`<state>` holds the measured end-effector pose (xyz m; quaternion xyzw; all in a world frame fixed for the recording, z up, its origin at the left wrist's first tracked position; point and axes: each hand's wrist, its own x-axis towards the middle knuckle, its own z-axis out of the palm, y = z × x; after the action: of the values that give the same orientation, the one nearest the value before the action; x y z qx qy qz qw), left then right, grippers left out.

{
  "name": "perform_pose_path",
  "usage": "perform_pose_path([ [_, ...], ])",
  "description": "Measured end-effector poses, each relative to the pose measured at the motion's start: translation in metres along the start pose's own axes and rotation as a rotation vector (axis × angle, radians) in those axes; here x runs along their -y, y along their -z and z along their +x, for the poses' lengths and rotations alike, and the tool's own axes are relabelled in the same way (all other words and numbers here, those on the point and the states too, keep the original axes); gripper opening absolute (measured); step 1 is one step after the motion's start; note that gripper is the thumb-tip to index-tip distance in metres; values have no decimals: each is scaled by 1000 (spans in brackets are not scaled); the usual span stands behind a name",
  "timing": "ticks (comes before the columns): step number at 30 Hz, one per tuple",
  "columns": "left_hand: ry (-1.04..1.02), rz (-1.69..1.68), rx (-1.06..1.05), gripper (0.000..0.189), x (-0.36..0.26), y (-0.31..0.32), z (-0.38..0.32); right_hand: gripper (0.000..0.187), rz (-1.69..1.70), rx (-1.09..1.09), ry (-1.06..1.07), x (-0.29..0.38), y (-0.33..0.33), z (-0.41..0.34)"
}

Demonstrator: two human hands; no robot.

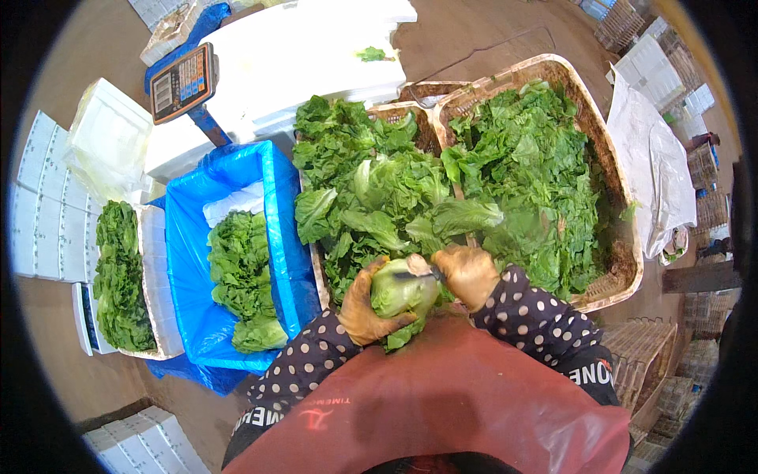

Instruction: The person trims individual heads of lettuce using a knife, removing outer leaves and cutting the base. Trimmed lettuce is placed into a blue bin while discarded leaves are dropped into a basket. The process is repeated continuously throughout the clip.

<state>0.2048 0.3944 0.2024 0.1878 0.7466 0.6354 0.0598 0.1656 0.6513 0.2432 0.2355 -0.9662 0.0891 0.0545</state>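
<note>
My left hand (368, 308), in a stained glove, holds a head of lettuce (395, 293) with its cut stem end turned up and to the right. Close at its right, my gloved right hand (471, 274) is closed on a knife, whose dark blade (405, 275) lies against the lettuce near the stem. Both hands are in front of the red apron. Beyond them, one plastic crate (324, 278) is heaped with lettuce. A larger crate (632, 255) to the right holds many loose green leaves. At the left, a container lined with blue plastic (189, 296) holds several heads of lettuce.
A digital scale display (182, 84) stands on a blue post behind the lined container. White foam boxes (308, 53) lie beyond the crates. A foam box (163, 284) with lettuce stands at the far left. White sheeting (648, 160) lies right of the large crate.
</note>
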Motion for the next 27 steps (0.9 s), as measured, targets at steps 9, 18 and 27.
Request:
perform_pose_path([
  [9, -214, -37, -111, 123, -30, -3, 43, 18, 1740, 152, -674, -5, 21, 6],
  [18, 361, -573, 297, 63, 5, 20, 52, 47, 1092, -154, -457, -29, 38, 9],
  [27, 73, 82, -93, 121, 2, 10, 51, 48, 1790, 225, -575, -23, 1, 3],
])
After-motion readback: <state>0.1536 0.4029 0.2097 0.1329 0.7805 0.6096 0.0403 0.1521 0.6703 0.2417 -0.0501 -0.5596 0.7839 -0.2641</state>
